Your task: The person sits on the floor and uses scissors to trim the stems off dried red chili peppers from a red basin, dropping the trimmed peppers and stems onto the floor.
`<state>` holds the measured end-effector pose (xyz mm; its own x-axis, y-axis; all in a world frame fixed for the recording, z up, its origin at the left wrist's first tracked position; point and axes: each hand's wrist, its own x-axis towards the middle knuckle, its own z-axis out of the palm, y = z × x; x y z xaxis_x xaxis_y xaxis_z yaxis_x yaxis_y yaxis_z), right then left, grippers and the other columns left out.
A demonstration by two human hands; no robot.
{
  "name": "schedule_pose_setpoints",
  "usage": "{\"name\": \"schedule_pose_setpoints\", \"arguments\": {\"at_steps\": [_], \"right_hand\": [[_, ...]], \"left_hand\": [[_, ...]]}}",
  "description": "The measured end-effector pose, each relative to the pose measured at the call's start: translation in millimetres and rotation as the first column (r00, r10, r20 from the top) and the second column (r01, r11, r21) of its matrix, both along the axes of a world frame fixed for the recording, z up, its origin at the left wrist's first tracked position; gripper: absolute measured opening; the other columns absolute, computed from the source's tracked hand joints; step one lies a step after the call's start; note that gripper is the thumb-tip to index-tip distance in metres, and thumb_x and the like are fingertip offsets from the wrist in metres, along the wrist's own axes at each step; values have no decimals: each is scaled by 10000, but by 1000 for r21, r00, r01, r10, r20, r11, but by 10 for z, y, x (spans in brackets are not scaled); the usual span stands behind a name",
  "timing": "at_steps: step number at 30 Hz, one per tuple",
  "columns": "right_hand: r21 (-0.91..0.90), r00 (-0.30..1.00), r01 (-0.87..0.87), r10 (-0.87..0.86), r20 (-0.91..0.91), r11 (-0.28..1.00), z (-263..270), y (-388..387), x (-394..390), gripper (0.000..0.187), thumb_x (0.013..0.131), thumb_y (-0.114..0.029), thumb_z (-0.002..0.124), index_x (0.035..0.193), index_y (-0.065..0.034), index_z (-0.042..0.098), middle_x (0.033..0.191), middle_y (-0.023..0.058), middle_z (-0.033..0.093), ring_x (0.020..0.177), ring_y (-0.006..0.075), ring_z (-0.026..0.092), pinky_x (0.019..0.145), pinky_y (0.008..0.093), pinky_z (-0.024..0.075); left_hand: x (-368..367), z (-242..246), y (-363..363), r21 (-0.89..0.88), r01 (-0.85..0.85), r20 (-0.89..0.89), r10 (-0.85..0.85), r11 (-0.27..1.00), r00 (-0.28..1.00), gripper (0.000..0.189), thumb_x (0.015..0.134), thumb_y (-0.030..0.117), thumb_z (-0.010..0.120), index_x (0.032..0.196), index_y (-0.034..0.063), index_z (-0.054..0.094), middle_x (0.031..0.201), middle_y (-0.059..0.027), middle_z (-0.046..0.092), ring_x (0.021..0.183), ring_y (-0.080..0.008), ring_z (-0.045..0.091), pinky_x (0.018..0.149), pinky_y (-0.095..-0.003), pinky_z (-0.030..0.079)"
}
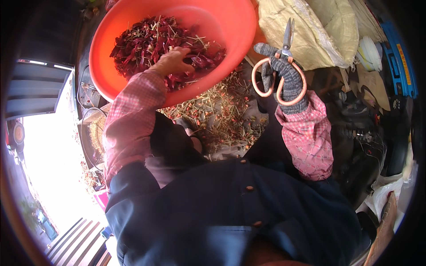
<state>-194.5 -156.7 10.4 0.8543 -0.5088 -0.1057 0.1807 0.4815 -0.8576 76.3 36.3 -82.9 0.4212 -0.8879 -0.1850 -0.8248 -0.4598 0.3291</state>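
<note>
Dried red chili peppers (143,46) with pale stems lie heaped in a large red plastic basin (199,88). My left hand (174,61), bare, reaches over the basin's near edge and rests at the heap, fingers spread a little; whether a pepper is under the fingertips cannot be told. Right of the basin, my right hand (288,74) wears a grey knitted glove and is closed on a pair of scissors (287,43). Their loop handles are pinkish, and the metal blades point away from me, slightly apart.
Cut stems and red bits (219,116) litter the floor between my legs. A yellowish woven sack (299,30) lies beyond the scissors. A blue plastic object (401,63) and a white roll (370,53) stand at right. On the left are a box with straw-coloured bits (96,136) and a slatted bench (78,242).
</note>
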Motion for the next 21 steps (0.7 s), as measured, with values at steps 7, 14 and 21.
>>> {"name": "schedule_pose_setpoints", "arguments": {"at_steps": [7, 14, 21], "right_hand": [[-5, 999, -35, 35, -29, 999, -9, 132, 7, 274, 807, -121, 541, 1025, 44, 527, 724, 81, 565, 594, 132, 537, 510, 228, 431], [-31, 990, -104, 100, -100, 994, 47, 255, 42, 288, 805, -125, 548, 1038, 42, 517, 716, 87, 564, 574, 134, 538, 492, 230, 430], [-77, 959, -246, 231, -166, 966, 105, 409, 168, 304, 803, -129, 555, 1051, 39, 507, 707, 92, 562, 555, 136, 538, 475, 232, 428]], "left_hand": [[-239, -287, -355, 160, 21, 222, -56, 987, 974, 522, 666, 297, 626, 1088, 79, 412, 1128, -182, 368, 1033, -368, 392, 731, -517, 410], [-82, -396, -325, -188, 38, 216, 4, 981, 976, 337, 654, 279, 604, 891, 64, 496, 900, -132, 524, 847, -307, 523, 684, -417, 434], [-11, -37, -182, -409, -307, -121, 282, 859, 952, 232, 684, 281, 558, 755, 64, 516, 685, -158, 572, 669, -345, 558, 586, -413, 423]]}}
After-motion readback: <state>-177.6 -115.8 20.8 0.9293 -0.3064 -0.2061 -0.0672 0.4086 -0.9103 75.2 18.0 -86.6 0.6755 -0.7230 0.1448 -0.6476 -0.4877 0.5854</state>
